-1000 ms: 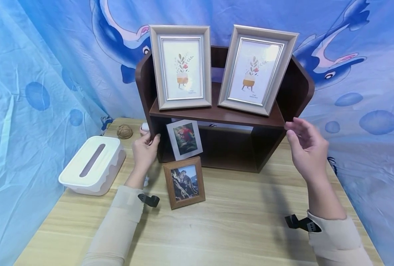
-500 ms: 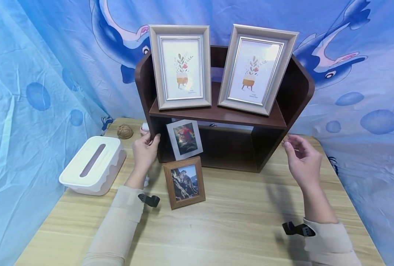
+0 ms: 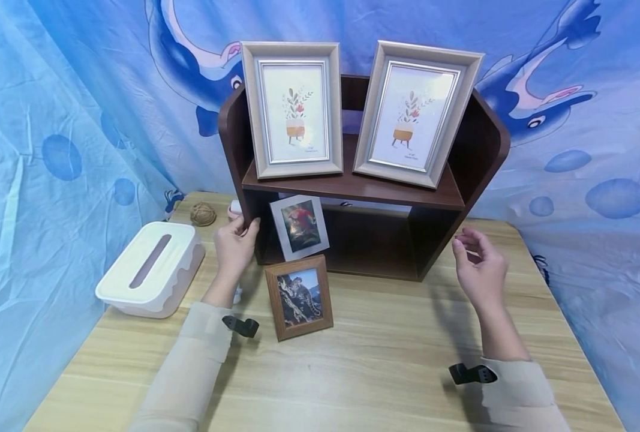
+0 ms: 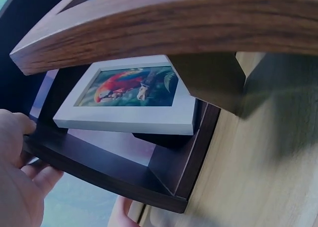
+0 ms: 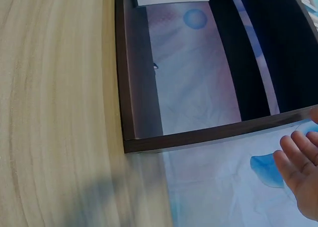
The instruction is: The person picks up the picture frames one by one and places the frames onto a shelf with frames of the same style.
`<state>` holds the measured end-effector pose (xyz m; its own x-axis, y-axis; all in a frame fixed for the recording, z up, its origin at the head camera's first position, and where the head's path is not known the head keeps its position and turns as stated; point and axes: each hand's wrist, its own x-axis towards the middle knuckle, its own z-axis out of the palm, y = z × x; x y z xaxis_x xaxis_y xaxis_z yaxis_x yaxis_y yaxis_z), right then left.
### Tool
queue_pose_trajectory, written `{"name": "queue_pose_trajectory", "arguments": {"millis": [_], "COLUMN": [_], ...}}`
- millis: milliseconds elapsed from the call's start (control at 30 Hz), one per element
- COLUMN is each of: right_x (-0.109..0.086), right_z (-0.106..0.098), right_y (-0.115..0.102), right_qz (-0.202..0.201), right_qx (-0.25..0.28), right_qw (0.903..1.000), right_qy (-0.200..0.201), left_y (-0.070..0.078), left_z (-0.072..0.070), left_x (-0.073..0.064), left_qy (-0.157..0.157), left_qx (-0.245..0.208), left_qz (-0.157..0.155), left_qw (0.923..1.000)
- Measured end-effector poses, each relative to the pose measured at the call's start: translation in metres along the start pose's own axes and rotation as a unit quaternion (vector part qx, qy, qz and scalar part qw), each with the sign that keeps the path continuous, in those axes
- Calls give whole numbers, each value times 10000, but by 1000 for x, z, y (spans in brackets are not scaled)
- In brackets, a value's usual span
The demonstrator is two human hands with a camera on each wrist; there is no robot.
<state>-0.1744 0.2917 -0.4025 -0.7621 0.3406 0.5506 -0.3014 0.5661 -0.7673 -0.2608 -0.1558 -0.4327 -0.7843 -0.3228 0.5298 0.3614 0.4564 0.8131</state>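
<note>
While the left hand [image 3: 234,249] pinches the left side of the shelf [image 3: 352,191], the right hand [image 3: 481,273], its fingers [image 5: 295,152] loosely curved around nothing, hovers beside the other side. The shelf stands on the worktop [image 3: 384,366]; any shift should probably be slow and even, lest the two beige frames [image 3: 296,111] tip.

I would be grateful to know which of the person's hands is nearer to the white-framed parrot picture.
Left. The left hand holds the left side of the dark brown shelf, just left of the white-framed parrot picture; the right hand is farther, past the shelf's right side.
</note>
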Motion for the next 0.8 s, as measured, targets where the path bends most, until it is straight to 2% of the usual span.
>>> {"name": "queue_pose_trajectory", "arguments": {"millis": [100,233,333,500,667,733,800], "right_x": [0,1,1,-3,-3,-3,-2], "right_z": [2,4,6,8,12,14,17], "right_y": [4,6,-1,-21,-24,-23,-16], "right_qz": [135,390,490,423,471,483,486], "right_qx": [-42,-75,-21,201,137,137,165], "right_qw": [9999,9990,9985,9983,9980,9979,9977], "right_qy": [-71,-193,-238,-345,-405,-417,-433], "left_y": [1,0,0,-2,-1,1,2], "left_z": [-2,-9,-16,-27,-33,-35,-36], "left_x": [-2,-8,-15,-29,-42,-47,-52], "left_qy": [-86,-363,-560,-577,-410,-439,-550], "left_qx": [-133,-653,-864,-628,-334,-259,-311], "left_qz": [-173,-514,-599,-276,137,141,-6], "left_qw": [9997,9959,9929,9960,9985,9986,9980]}}
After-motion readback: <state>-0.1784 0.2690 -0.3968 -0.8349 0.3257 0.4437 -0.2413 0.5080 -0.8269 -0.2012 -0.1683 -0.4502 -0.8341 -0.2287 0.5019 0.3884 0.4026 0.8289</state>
